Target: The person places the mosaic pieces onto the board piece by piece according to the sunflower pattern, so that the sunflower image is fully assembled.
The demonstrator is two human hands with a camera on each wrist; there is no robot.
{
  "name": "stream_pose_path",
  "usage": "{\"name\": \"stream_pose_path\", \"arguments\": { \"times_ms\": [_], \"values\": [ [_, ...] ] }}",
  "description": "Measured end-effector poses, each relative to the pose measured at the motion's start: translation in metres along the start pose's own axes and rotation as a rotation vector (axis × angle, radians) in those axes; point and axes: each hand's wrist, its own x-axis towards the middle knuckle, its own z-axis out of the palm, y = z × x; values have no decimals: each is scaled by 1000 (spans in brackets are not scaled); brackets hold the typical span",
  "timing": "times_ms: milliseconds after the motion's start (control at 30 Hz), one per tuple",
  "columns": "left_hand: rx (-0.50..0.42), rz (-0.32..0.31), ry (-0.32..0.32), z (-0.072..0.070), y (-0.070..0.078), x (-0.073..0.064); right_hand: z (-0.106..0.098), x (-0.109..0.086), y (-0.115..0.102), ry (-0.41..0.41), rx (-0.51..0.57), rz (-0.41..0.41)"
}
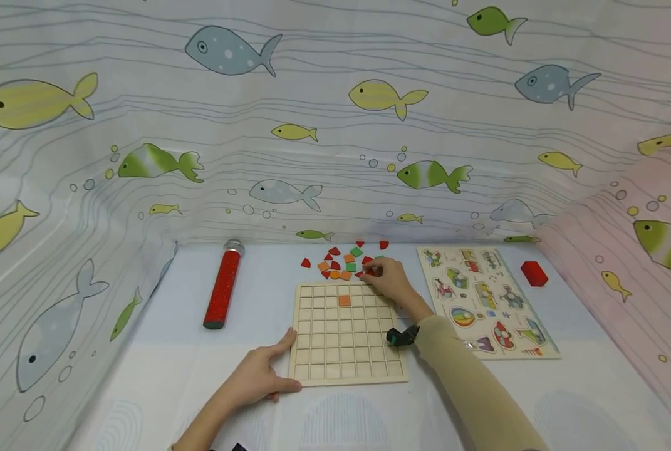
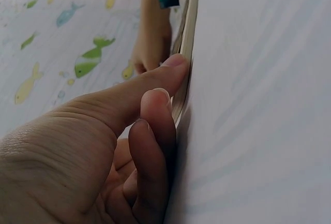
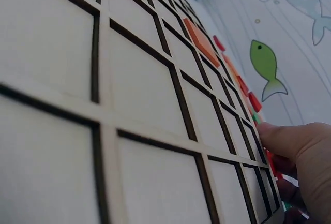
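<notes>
A square wooden grid board [image 1: 333, 357] lies on the table, with one orange square tile [image 1: 344, 300] in a cell of its upper part. My left hand [image 1: 256, 374] touches the board's lower left corner; index finger and thumb reach its edge, while other fingers bend inward in the left wrist view. My right hand [image 1: 388, 280] is beyond the board's top edge, fingertips down among small red, orange and green pieces [image 1: 351, 267]. In the right wrist view its thumb [image 3: 282, 138] sits by the board's far edge. Whether it pinches a piece I cannot tell.
Left of the board lies a red glittery microphone-shaped tube [image 1: 223, 288] with a silver end. A picture puzzle board [image 1: 453, 307] lies right of the right forearm, with a red block [image 1: 534, 274] beyond it. Fish-printed cloth walls [image 1: 335, 207] enclose the back and sides.
</notes>
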Motion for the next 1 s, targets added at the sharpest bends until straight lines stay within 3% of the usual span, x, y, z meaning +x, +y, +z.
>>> {"name": "stream_pose_path", "arguments": {
  "times_ms": [400, 1000],
  "values": [
    [-6, 10, -3, 1, 0, 1, -7, 10, -1, -102, -95, -60],
    [-23, 29, -11, 0, -1, 1, -8, 14, -6, -131, -136, -96]
  ]
}}
